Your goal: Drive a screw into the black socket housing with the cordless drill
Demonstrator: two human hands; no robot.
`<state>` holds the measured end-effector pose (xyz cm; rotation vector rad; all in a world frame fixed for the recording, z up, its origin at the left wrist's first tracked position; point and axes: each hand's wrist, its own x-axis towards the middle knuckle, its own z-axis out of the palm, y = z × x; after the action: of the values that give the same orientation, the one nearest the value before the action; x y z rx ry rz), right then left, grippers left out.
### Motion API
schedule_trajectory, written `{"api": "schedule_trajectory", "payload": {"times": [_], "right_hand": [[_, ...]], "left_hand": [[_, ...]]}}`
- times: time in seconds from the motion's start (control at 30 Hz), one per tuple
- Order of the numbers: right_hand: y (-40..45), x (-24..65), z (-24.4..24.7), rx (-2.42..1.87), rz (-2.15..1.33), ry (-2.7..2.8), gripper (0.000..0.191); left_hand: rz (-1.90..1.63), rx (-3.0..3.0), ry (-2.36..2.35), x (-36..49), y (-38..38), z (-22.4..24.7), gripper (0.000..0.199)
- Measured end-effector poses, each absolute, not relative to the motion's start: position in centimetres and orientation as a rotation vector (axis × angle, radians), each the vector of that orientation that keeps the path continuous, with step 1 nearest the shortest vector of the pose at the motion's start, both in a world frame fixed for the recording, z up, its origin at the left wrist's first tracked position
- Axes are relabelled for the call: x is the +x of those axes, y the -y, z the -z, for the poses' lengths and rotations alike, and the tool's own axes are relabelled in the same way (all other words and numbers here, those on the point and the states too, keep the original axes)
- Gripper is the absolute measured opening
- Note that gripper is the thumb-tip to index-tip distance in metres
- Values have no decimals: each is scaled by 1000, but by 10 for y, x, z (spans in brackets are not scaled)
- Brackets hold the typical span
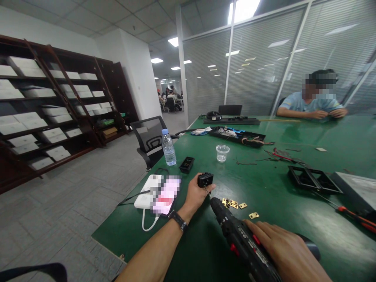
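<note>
My left hand [196, 192] holds a small black box-shaped part [205, 179] just above the green table [264, 184]. My right hand [283, 246] grips a black and red cordless drill [239, 235]. The drill's bit points up and left and meets the underside of the black part. Several small brass plates [235, 204] lie on the table just right of the drill's nose.
A phone [167, 196] and a white power bank [148, 192] lie at the left edge, with a water bottle [168, 147], a black part [187, 164] and a plastic cup [222, 152] beyond. A black frame [313, 179] and a red screwdriver [354, 215] lie right. Another person [314, 102] sits far right.
</note>
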<state>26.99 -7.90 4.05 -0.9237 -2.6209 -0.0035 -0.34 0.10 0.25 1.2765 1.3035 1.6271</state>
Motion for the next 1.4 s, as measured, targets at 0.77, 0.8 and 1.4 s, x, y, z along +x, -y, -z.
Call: {"api": "schedule_trajectory", "payload": {"times": [0.77,0.8,1.4], "right_hand": [[79,271,-37,-898,33,2648,44],[79,270,-37,-899,44,2648,44],[79,269,-38,-874,102,2644,42]], "left_hand": [[-1611,1300,-1318,-3,0,-5,42],[-1610,1300,-1321,-3,0,-5,43],[-1610,1304,-1312,-4,-2,-3,40]]}}
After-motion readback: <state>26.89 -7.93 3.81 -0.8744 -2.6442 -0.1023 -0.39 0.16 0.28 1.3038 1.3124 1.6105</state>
